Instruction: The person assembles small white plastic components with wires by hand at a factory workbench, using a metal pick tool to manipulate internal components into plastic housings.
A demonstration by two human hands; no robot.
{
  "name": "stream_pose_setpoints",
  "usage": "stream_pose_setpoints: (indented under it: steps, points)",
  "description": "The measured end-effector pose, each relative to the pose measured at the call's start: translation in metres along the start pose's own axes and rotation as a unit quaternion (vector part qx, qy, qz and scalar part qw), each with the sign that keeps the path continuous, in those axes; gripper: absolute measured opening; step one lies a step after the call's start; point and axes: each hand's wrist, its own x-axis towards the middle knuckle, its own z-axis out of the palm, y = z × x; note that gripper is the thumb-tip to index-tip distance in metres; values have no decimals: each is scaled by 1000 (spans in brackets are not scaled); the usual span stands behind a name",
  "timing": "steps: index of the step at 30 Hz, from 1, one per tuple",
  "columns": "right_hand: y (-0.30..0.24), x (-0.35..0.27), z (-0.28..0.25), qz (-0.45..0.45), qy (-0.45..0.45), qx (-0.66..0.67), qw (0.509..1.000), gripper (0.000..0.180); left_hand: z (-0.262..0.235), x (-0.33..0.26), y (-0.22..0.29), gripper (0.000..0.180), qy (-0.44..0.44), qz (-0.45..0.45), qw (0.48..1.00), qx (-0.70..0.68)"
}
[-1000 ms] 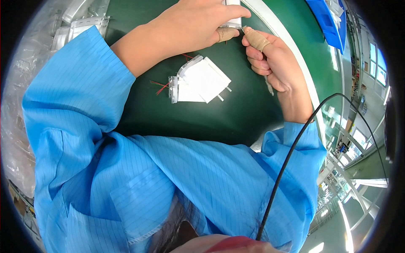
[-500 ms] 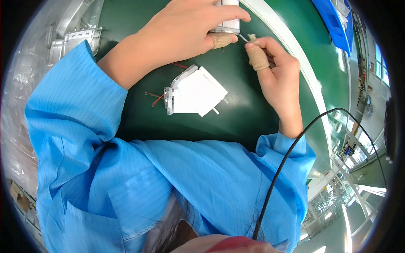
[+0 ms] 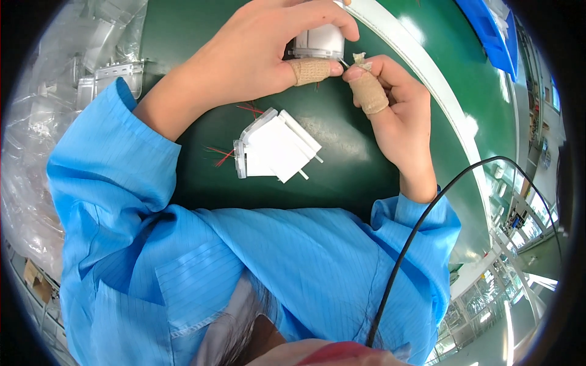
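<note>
The left hand (image 3: 262, 46) is half curled, its fingers arched over a white block (image 3: 322, 39) and its thumb, in a tan wrap (image 3: 310, 72), at the block's near side, so that the block is held from the left and partly hidden. A clear cap (image 3: 317, 53) covers the block's near end. Just right of the left thumb, the right hand (image 3: 397, 91) is nearly closed: its other fingers fold in, while its thumb, also wrapped, and forefinger pinch a thin piece (image 3: 343, 63) at the block's near right corner, too small to make out. Nearer the body than the left hand, two white parts (image 3: 274, 149) lie together on the dark green table (image 3: 201, 183), with red wires (image 3: 220, 157) at their left and short pins (image 3: 303, 175) at their right. The table's white edge (image 3: 431, 70) curves past the right hand, and a blue bin (image 3: 488, 39) sits beyond, farther right. Left of the left hand are clear bags (image 3: 30, 158) and clear cases (image 3: 113, 74). A black cable (image 3: 497, 158) arcs to the right of the right hand.
</note>
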Motion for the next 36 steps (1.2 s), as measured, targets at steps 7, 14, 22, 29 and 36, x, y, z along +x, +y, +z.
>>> stream_pose_setpoints:
  steps: [7, 14, 22, 29, 36]
  points:
    - [-3, -6, 3, 8, -12, 32, 999, 14, -4, -3, 11, 30, -10, -89, 995, -50]
    - [-5, -10, 10, -123, 59, -133, 982, 13, 2, -6, -8, 29, 0, 136, 989, 50]
    - [-8, -17, 13, -3, 45, -114, 992, 14, 1, -6, -2, 28, -33, 110, 988, 105]
    - [-13, -12, 9, 171, -17, 150, 974, 22, 7, -5, 1, 29, -2, 109, 988, 107]
    - [15, -29, -17, 83, 5, -101, 991, 15, 9, -11, -6, 32, -38, 44, 980, 192]
